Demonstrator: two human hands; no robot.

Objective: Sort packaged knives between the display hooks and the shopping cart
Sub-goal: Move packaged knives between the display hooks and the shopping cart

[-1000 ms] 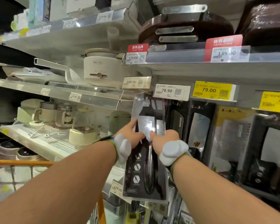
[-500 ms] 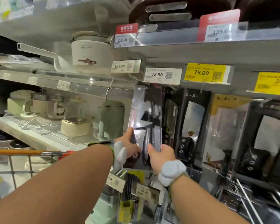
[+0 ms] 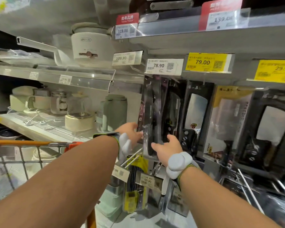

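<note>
Head view: knife pack (image 3: 152, 116) has gone up since 0.5 s ago, top now under the 78.90 tag (image 3: 163, 66) at the shelf's front edge. Left hand (image 3: 131, 134) and right hand (image 3: 167, 148) each grip its lower edges.

Both forearms are bare, with no sleeves in view. Each wrist carries a pale grey-white, rounded, lumpy device on a narrow green-edged strap. The left hand (image 3: 130, 132) has its device (image 3: 124, 145) at the wrist; the right hand (image 3: 167, 148) has its own (image 3: 178, 163), bulkier and double-lobed.
</note>
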